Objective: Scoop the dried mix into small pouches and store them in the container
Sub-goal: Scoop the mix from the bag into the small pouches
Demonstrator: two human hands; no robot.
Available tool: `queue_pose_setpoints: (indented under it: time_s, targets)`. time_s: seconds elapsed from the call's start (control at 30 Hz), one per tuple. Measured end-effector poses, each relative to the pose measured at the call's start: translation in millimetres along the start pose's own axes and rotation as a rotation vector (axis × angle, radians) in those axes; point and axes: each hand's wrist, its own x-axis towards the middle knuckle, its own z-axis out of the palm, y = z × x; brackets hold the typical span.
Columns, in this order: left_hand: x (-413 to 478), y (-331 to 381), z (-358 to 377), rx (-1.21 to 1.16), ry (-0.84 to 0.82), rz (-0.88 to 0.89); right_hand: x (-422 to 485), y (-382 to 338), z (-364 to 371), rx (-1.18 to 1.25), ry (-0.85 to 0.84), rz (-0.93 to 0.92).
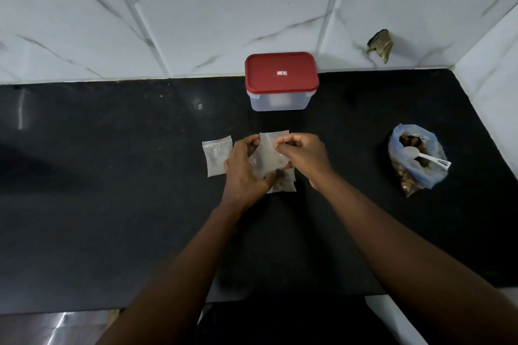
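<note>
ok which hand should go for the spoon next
Right. The spoon lies in the bag of mix on the side of the right hand; the left hand also grips the pouch and could likely hold it alone.

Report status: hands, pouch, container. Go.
Left hand and right hand both grip one clear pouch. Container at the back, red lid on. Spoon sits in the bag of mix, right side. Nothing blocking.
</note>
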Motion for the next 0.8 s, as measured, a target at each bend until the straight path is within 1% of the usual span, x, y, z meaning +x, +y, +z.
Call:
queue_pose_setpoints:
  time_s: [0.13,0.33,0.57,0.7,0.8]
  targets:
    - [1,11,7,0.01,-0.057,0.094,-3,3,-14,0.031,-0.027,0.029]
    - [7,31,20,0.005,-0.119,0.17,-11,9,-49,0.126,-0.087,-0.018]
    - [9,68,51,-0.005,-0.193,0.3,-20,20,-99,0.158,-0.128,-0.005]
    - [12,81,78,-0.001,-0.229,0.317,-28,26,-127,0.15,-0.141,-0.003]
    - [14,88,97,-0.006,-0.246,0.33,-32,32,-146,0.154,-0.103,0.007]
